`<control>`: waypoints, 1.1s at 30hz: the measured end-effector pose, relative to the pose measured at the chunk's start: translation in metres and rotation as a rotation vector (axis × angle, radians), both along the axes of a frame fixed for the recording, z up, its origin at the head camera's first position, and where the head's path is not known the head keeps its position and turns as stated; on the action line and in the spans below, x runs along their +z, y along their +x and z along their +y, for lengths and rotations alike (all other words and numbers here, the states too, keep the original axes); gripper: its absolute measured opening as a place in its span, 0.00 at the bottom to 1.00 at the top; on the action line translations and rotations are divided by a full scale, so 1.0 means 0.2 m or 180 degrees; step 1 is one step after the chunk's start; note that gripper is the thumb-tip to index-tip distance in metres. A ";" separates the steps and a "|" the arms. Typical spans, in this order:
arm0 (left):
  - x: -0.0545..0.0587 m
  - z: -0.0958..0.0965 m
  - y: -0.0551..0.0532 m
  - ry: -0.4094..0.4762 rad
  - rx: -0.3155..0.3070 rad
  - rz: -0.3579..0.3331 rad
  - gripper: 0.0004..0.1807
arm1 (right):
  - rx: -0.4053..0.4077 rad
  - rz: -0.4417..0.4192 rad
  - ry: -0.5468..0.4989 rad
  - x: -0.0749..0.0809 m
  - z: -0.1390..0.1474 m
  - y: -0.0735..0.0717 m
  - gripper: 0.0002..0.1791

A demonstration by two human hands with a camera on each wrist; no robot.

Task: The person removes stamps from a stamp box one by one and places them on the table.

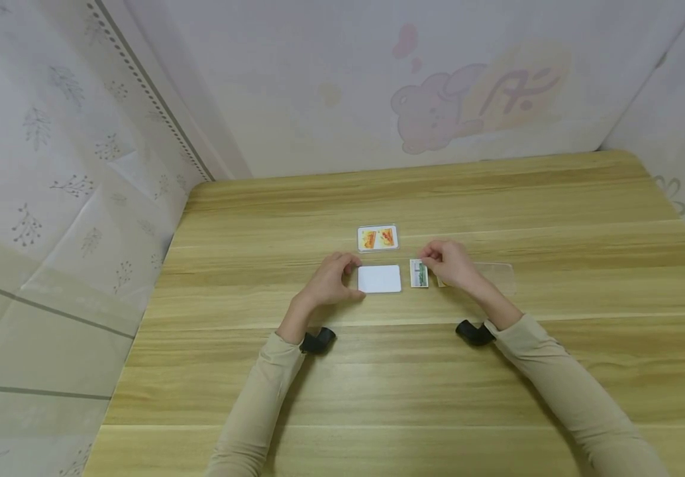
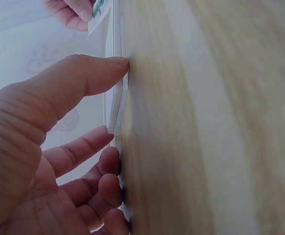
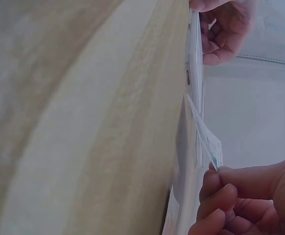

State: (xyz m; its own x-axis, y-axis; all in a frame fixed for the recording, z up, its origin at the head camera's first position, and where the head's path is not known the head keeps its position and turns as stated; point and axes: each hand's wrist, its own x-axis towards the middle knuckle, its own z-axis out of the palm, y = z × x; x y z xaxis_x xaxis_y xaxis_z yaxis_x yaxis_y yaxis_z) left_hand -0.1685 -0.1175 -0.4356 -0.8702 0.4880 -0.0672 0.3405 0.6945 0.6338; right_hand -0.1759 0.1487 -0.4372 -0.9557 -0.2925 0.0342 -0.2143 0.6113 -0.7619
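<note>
A flat white rectangular case (image 1: 379, 279) with clear edges lies on the table. My left hand (image 1: 332, 281) holds it at its left end, thumb at the near corner and index finger at the far corner; in the left wrist view the thumb (image 2: 91, 73) rests against its edge. Just right of the case, my right hand (image 1: 451, 265) pinches a small picture card (image 1: 419, 273) by its upper right corner. The right wrist view shows that card (image 3: 208, 137) tilted, its far end low near the tabletop, between thumb and fingers.
Beyond the white case lies a clear-edged rectangle (image 1: 377, 238) with orange pictures. A transparent sleeve (image 1: 500, 273) lies partly under the right hand. The wooden table (image 1: 378, 397) meets patterned curtains (image 1: 295, 99) at the back and left.
</note>
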 end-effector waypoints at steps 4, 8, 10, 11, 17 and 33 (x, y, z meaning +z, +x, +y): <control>0.00 0.00 0.00 0.0010 0.0003 -0.0007 0.28 | 0.0032 0.0003 0.0052 0.00 0.00 0.00 0.03; 0.00 0.00 0.00 0.0025 0.0002 -0.0008 0.28 | 0.0064 -0.0002 0.0153 0.00 0.00 0.00 0.03; -0.01 0.00 0.00 0.0028 0.0004 -0.0007 0.28 | 0.0078 0.0005 0.0219 0.00 0.00 0.00 0.03; -0.01 0.00 0.00 0.0027 0.0003 -0.0005 0.28 | 0.0090 0.0012 0.0245 0.00 0.00 -0.01 0.03; 0.00 0.00 0.00 0.0025 0.0000 0.0003 0.28 | 0.0129 0.0036 0.0374 0.00 0.00 -0.01 0.03; -0.01 -0.01 0.00 0.0021 -0.0025 0.0027 0.28 | 0.0189 0.0082 0.0793 0.02 -0.04 -0.03 0.04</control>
